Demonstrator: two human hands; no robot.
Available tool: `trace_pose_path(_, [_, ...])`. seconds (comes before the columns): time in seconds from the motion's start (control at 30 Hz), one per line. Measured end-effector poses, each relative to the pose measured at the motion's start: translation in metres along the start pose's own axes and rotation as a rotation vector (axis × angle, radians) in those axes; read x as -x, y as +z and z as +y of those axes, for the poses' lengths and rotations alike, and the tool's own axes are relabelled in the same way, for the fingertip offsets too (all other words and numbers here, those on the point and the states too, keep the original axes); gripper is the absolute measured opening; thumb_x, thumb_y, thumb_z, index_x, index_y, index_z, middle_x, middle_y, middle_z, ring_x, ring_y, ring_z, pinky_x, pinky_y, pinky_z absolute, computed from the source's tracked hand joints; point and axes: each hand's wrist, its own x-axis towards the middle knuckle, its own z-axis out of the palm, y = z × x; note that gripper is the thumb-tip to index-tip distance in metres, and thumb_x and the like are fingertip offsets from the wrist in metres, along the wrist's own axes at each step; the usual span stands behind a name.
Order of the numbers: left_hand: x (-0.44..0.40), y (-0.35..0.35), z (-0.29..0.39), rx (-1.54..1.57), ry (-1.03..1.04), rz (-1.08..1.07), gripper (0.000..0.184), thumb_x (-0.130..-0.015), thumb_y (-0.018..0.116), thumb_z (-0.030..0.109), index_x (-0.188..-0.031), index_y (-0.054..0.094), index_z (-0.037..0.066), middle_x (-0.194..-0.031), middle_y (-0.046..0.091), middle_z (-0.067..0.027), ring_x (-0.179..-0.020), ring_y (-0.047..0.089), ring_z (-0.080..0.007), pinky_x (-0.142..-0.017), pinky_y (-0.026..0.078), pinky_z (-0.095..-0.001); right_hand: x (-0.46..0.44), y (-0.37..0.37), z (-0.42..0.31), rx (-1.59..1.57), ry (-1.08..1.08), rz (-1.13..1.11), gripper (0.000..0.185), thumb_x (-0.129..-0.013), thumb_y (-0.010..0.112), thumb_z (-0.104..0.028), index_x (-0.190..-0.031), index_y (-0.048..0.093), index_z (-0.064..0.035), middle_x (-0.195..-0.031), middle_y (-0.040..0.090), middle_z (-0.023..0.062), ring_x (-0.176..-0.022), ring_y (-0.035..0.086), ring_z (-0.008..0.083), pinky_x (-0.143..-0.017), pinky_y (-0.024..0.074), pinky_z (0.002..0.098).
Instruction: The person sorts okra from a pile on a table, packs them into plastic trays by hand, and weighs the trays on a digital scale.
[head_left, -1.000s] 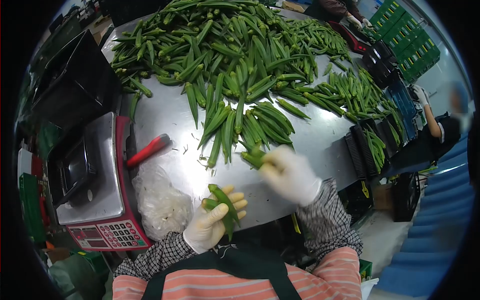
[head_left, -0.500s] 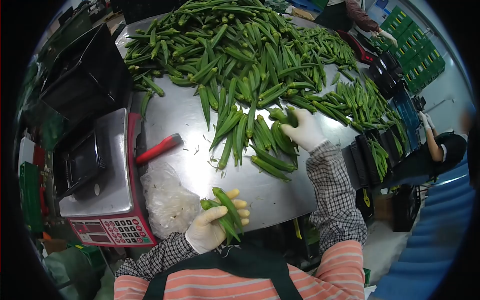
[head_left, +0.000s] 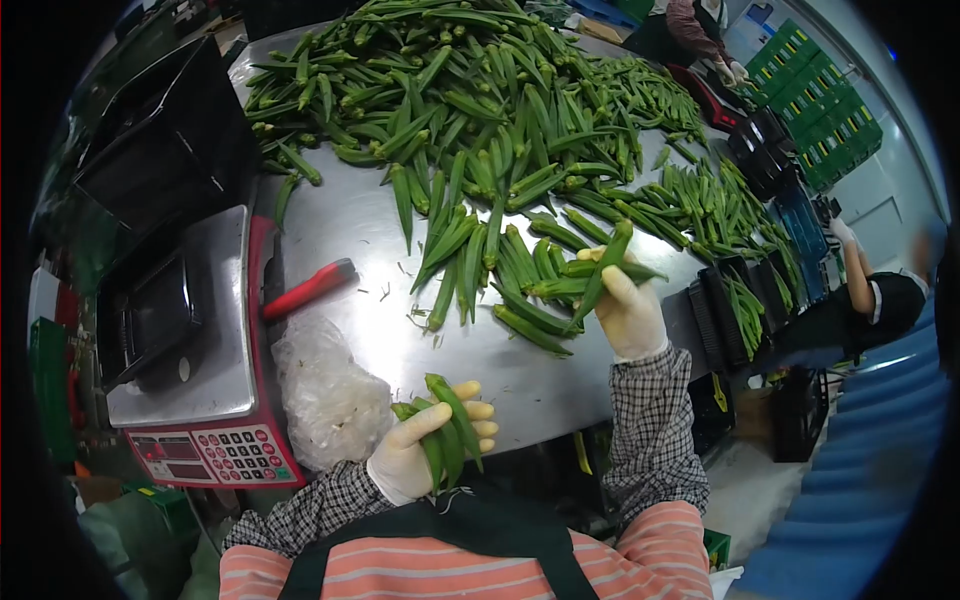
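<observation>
My left hand (head_left: 408,452), in a pale glove, is closed around a few green okra pods (head_left: 456,425) low in front of my apron. Over the near side of the metal table, my right hand (head_left: 634,318), gloved too, grips okra (head_left: 608,272): one pod stands steeply between thumb and fingers, and at least one more seems to lie across behind it. Loose okra pods (head_left: 532,335) rest on the table just left of that hand. Beyond them spreads a large okra heap (head_left: 480,95).
To the left, a red-framed scale (head_left: 215,395) carries a black tray (head_left: 150,315); a tall black crate (head_left: 165,140) stands behind. A red-handled tool (head_left: 310,288) and crumpled clear plastic (head_left: 330,400) lie beside the scale. Black trays (head_left: 715,310) line the right edge. Two co-workers stand farther off.
My right hand has drawn back slightly and turned palm up, lifting okra from the table. The left hand stays nearly in place with its pods. A far co-worker's hands have come together.
</observation>
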Motion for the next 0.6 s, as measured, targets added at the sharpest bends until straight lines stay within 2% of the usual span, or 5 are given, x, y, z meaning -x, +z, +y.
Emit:
trace_pose_path(0.13, [-0.003, 0.006, 0.001, 0.073, -0.020, -0.071, 0.049, -0.092, 0.051, 0.027, -0.132, 0.038, 0.001, -0.120, 0.053, -0.0172, -0.108, 0.055, -0.0284, -0.096, 0.043, -0.0434, 0.036, 0.049, 0.012, 0.399, -0.108, -0.063, 0.035, -0.079, 0.066, -0.004, -0.112, 0.053, -0.0020, -0.112, 0.056, 0.0109, -0.102, 0.056, 0.0226, -0.090, 0.0436, 0.0334])
trace_pose_path(0.23, [-0.005, 0.010, 0.002, 0.138, -0.038, -0.025, 0.044, -0.093, 0.048, 0.026, -0.129, 0.041, 0.002, -0.117, 0.055, -0.0171, -0.108, 0.055, -0.0274, -0.095, 0.044, -0.0437, 0.059, 0.076, 0.027, 1.063, -0.579, -0.407, 0.045, -0.071, 0.072, -0.002, -0.111, 0.054, -0.0078, -0.120, 0.050, 0.0190, -0.102, 0.056, 0.0321, -0.089, 0.0450, 0.0355])
trace_pose_path(0.3, [-0.008, -0.002, 0.000, 0.262, -0.038, -0.138, 0.036, -0.093, 0.049, 0.022, -0.123, 0.047, 0.001, -0.109, 0.059, -0.0157, -0.102, 0.059, -0.0263, -0.090, 0.048, -0.0419, 0.074, 0.082, 0.044, 1.015, -0.490, -0.464, 0.050, -0.072, 0.073, -0.005, -0.116, 0.051, -0.0075, -0.124, 0.046, 0.0228, -0.110, 0.052, 0.0358, -0.090, 0.0449, 0.0363])
trace_pose_path(0.43, [-0.005, -0.011, -0.002, 0.192, -0.039, 0.044, 0.030, -0.089, 0.054, 0.009, -0.118, 0.052, 0.000, -0.102, 0.062, -0.0144, -0.094, 0.062, -0.0256, -0.085, 0.053, -0.0376, 0.085, 0.082, 0.044, 0.983, -0.427, -0.397, 0.052, -0.075, 0.072, -0.009, -0.121, 0.047, -0.0038, -0.130, 0.041, 0.0238, -0.117, 0.049, 0.0342, -0.096, 0.0418, 0.0353])
trace_pose_path(0.6, [-0.007, 0.002, -0.001, 0.031, 0.149, 0.123, 0.032, -0.087, 0.054, 0.002, -0.118, 0.051, -0.002, -0.108, 0.060, -0.0157, -0.100, 0.061, -0.0267, -0.087, 0.052, -0.0386, 0.092, 0.071, 0.057, 0.580, -0.175, -0.243, 0.045, -0.083, 0.065, -0.010, -0.121, 0.045, 0.0017, -0.132, 0.041, 0.0206, -0.124, 0.042, 0.0270, -0.103, 0.0337, 0.0375])
